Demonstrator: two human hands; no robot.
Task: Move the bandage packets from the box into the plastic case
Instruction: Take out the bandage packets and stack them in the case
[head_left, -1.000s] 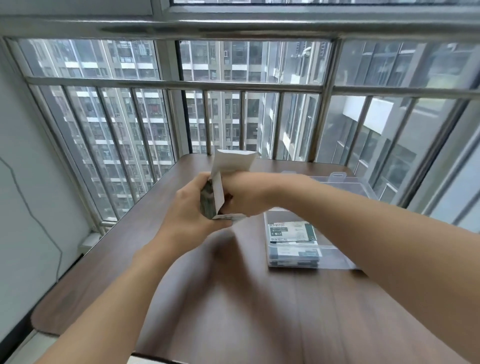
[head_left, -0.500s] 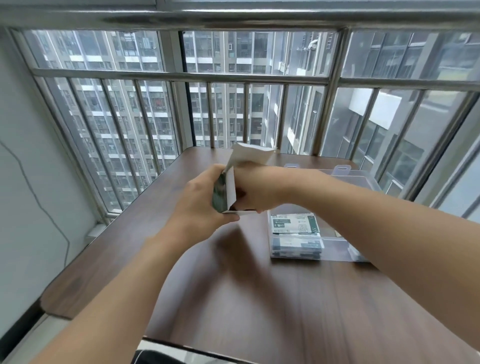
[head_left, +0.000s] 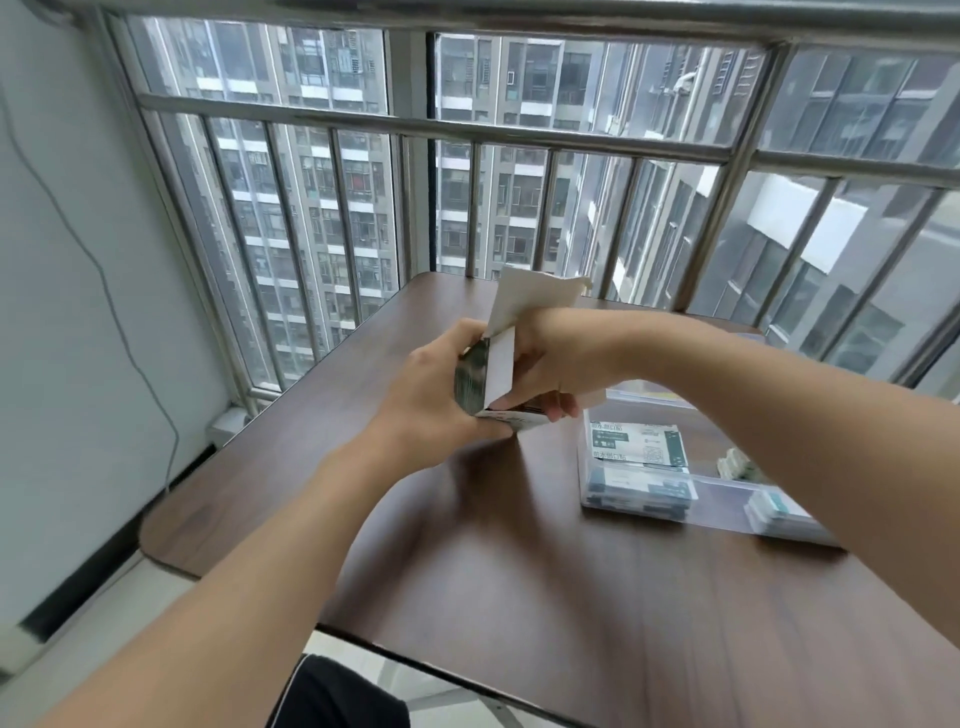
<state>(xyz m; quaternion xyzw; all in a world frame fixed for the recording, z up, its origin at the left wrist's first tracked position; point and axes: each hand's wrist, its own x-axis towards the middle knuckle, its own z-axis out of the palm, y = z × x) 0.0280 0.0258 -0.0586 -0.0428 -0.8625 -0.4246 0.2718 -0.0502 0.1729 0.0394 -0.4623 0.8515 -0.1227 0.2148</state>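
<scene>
The box (head_left: 485, 382) is held above the table (head_left: 519, 571), clasped in the left hand (head_left: 441, 395), its flap raised. The right hand (head_left: 550, 364) is curled at the opening; whether a packet is pinched cannot be told. Bandage packets (head_left: 636, 441) are already laid in the plastic case (head_left: 722, 506). Light, thin and flexible handling is expected; an edge pinch is judged best.

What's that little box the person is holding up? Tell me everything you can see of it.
The box is a small cardboard carton, white inside with dark green print outside. It is held above the brown table, its open end facing the right hand and its white lid flap raised. The left hand grips its printed side; the right hand's fingers are at the opening. Its contents are hidden.
</scene>
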